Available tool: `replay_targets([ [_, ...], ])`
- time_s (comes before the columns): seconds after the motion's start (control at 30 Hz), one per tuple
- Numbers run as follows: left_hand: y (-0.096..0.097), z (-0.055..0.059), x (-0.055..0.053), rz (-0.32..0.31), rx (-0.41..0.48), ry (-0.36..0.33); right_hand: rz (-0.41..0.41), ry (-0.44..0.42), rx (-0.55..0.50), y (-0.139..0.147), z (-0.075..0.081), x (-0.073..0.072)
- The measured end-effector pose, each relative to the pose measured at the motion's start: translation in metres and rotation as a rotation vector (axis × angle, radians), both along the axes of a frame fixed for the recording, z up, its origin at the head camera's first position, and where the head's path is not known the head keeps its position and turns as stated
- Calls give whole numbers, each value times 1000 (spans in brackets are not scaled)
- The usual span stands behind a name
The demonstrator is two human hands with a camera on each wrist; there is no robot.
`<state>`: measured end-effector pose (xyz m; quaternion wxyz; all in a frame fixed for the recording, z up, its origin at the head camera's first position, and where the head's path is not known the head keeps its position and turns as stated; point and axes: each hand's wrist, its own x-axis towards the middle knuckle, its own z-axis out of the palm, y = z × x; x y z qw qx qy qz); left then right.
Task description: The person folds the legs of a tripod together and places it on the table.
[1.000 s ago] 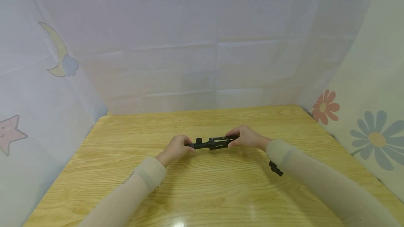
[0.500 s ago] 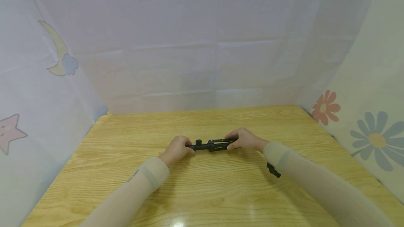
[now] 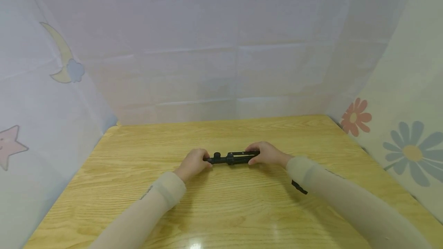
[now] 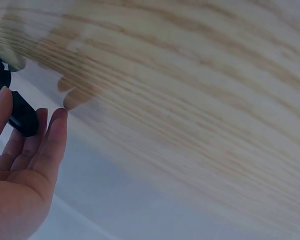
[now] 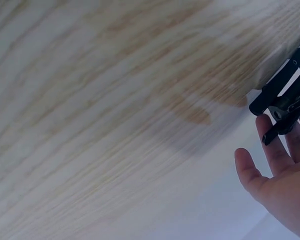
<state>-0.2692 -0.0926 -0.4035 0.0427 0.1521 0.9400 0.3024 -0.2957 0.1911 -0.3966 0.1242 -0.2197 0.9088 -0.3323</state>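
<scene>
A small black tripod [image 3: 230, 160] with its legs folded nearly together lies level across both hands, low over the wooden table. I cannot tell whether it touches the wood. My left hand [image 3: 192, 163] grips its narrow left end, beside a round knob [image 3: 217, 155]. In the left wrist view, thumb and fingers of the left hand [image 4: 27, 175] are around the rounded black end [image 4: 24, 119]. My right hand [image 3: 270, 154] holds the leg end between thumb and fingers, which hides the leg tips. In the right wrist view the legs [image 5: 277, 97] stick out past the right hand [image 5: 285, 185].
The wooden table [image 3: 221, 206] reaches back to a pale hanging cloth [image 3: 207, 79]. Printed cloth walls flank it, with a moon [image 3: 62, 49] on the left and flowers [image 3: 413, 152] on the right. A black strap-like piece [image 3: 299, 187] shows below the right sleeve.
My right hand has shifted slightly left and toward me along with the leg end. The tripod has turned slightly. My left hand has hardly moved.
</scene>
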Motion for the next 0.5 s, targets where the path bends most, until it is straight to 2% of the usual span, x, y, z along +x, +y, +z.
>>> replay_targets([
  [0.27,-5,5,4,34,29,-41,12,-14,-13,6,-1,0],
  [0.37,-9,10,5,53,48,-51,0,19,-12,13,6,-2],
  [0.5,-17,20,3,91,77,-16,-9,97,27,17,23,-5],
])
